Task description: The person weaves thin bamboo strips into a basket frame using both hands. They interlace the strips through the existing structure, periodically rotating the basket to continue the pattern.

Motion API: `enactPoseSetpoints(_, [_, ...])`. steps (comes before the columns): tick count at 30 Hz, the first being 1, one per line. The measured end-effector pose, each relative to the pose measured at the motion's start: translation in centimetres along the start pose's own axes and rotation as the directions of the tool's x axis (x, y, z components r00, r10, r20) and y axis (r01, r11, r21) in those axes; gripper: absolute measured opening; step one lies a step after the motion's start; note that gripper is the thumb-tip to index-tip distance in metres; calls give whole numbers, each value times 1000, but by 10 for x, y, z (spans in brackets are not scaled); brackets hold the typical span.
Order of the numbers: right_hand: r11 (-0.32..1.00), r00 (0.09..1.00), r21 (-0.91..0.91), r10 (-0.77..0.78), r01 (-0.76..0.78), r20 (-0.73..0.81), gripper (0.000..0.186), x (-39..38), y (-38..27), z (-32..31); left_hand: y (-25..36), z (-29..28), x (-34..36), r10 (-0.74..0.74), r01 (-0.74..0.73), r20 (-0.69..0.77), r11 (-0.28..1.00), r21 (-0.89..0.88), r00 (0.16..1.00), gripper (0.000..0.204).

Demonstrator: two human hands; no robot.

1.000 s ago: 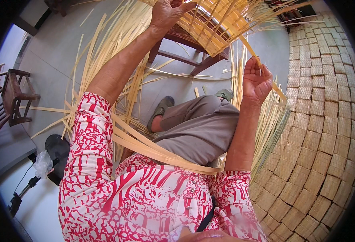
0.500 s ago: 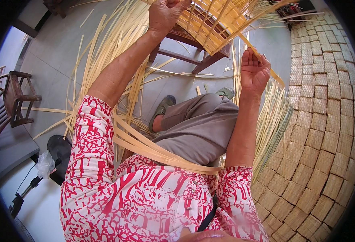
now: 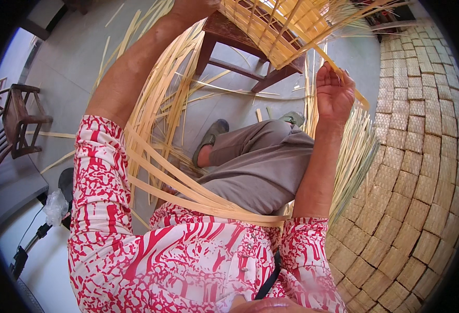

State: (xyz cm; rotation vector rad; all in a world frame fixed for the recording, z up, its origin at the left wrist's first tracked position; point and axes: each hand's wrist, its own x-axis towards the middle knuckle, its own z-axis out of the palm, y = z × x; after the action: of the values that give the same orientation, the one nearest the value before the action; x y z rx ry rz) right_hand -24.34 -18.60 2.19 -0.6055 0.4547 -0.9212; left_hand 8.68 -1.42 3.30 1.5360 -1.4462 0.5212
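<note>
A half-woven bamboo basket [image 3: 263, 39] rests tilted on a dark wooden stool [image 3: 214, 31], its uprights fanning out at the top. At the basket's right corner, my right hand [image 3: 335, 96] is closed on a flat bamboo strip [image 3: 325, 56], which runs from the basket through the fingers and out past them. My left hand [image 3: 197, 7] is at the basket's left edge, partly cut off by the top of the picture. Its visible fingers look curled, but what they hold is hidden. Several pale bamboo strips [image 3: 203, 204] lie across my lap.
Loose bamboo strips [image 3: 180, 78] are heaped on the grey floor, left of the stool. Another bundle [image 3: 355, 146] leans by my right arm, beside stacked woven blocks [image 3: 412, 156]. A small wooden chair [image 3: 23, 120] and a black stand with a plastic bag [image 3: 56, 207] are at left.
My left hand has moved up and left, partly out of the picture, its arm swinging outward. My right hand shifted slightly right, still on the strip. The basket and stool appear slightly further right.
</note>
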Motion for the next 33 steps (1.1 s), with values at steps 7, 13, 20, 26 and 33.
enactPoseSetpoints(7, [966, 966, 180, 211, -183, -147, 15, 12, 10, -26, -27, 18, -19, -6, -16, 167, 992, 129, 986, 17])
enactPoseSetpoints(13, [965, 959, 193, 212, -175, -188, 14, 5, 0, -21, 15, 23, -31, -325, 323, 13, 934, -150, 946, 18])
enactPoseSetpoints(20, [966, 951, 8, 258, -260, -171, 23, 5, 20, -1, 46, 52, -66, -93, 99, 47, 981, -168, 995, 19])
enactPoseSetpoints(26, [958, 961, -80, 274, -275, -29, 26, 10, 38, 1, 54, 66, -32, -144, 127, -101, 979, -161, 984, 18])
enactPoseSetpoints(33, [973, 973, -93, 198, -209, -117, 20, 4, 43, 17, 73, 55, -19, -248, 243, -24, 963, -118, 969, 17])
